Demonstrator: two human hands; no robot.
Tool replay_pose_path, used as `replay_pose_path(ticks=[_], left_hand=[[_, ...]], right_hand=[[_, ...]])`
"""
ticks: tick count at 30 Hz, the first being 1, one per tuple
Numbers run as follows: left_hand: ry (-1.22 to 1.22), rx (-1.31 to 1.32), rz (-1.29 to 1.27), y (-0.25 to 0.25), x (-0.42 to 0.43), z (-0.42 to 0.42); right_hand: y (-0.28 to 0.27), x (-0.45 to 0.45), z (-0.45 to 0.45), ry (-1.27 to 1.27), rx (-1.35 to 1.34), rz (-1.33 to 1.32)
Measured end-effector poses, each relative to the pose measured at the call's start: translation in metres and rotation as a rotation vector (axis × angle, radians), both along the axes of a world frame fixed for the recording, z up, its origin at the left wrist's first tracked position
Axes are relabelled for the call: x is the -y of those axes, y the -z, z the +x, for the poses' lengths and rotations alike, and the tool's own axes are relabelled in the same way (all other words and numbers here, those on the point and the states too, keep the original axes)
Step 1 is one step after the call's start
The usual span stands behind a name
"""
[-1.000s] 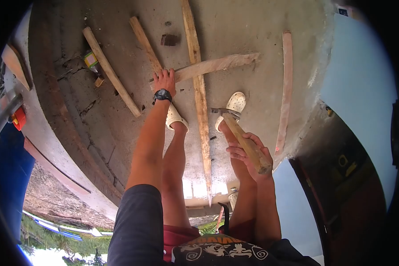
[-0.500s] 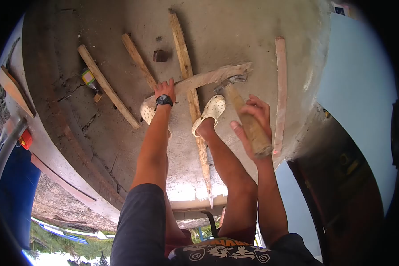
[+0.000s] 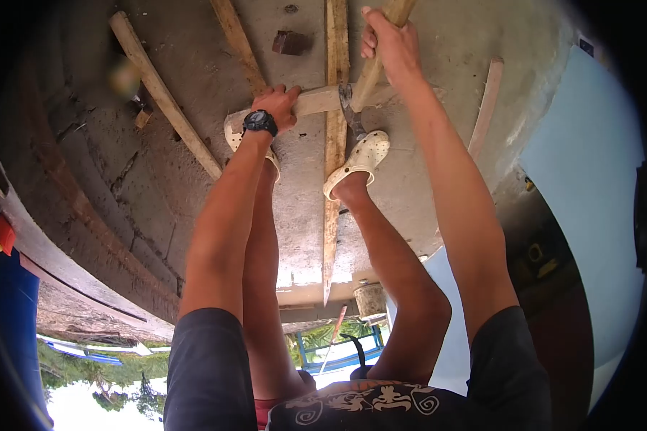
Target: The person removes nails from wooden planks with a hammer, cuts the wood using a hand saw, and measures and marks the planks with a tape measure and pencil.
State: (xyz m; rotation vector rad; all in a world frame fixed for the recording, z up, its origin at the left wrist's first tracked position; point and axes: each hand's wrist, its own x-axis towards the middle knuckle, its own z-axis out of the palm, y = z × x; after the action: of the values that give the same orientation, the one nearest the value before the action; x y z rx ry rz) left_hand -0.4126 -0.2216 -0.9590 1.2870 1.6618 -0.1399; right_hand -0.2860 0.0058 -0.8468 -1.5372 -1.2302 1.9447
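Observation:
My left hand (image 3: 277, 104), with a black watch at its wrist, grips the left part of a short wooden board (image 3: 316, 102). This board lies across a long wooden beam (image 3: 336, 147) on the floor. My right hand (image 3: 394, 47) is closed around the thick wooden handle of a hammer (image 3: 369, 85). Its metal head rests against the board close to the crossing with the beam, and the handle slants up to the right. Whether a nail sits under the head, I cannot tell. My feet, in cream clogs (image 3: 370, 152), stand on both sides of the beam.
More wooden strips lie on the concrete floor: one at left (image 3: 167, 97), another near the top (image 3: 239, 47), a third at right (image 3: 487, 108). A brown block (image 3: 290, 43) sits beyond the board. Behind my legs is a bucket (image 3: 370, 302). A light blue wall (image 3: 589, 144) borders the right side.
My right hand has swung the hammer forward and up, so its handle now points away from me with the head on the board. My left hand still grips the board.

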Motion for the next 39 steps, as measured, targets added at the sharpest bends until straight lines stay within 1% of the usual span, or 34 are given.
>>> replay_pose_path(ticks=[2,5,15,24,30,33,35,39], left_hand=[[0.047,-0.011,0.042,0.007,0.003,0.0],[0.048,-0.016,0.055,0.009,0.004,0.0],[0.002,-0.053,0.103,0.009,0.009,0.005],[-0.02,-0.056,0.108,0.012,0.011,0.01],[0.034,-0.11,0.086,0.009,0.009,0.011],[0.019,-0.098,0.1,0.007,0.013,0.012],[0.053,-0.141,0.142,0.01,0.013,0.01],[0.015,-0.141,0.136,0.017,0.016,0.016]], right_hand=[[0.011,-0.01,-0.016,-0.038,0.038,-0.008],[0.03,-0.023,-0.034,-0.089,0.105,-0.04],[0.083,-0.038,-0.07,-0.2,0.248,-0.13],[0.097,-0.044,-0.066,-0.199,0.295,-0.157],[0.102,-0.044,-0.066,-0.189,0.304,-0.162],[0.103,-0.045,-0.063,-0.192,0.306,-0.163],[0.106,-0.044,-0.062,-0.193,0.299,-0.164],[0.117,-0.046,-0.064,-0.203,0.288,-0.158]])
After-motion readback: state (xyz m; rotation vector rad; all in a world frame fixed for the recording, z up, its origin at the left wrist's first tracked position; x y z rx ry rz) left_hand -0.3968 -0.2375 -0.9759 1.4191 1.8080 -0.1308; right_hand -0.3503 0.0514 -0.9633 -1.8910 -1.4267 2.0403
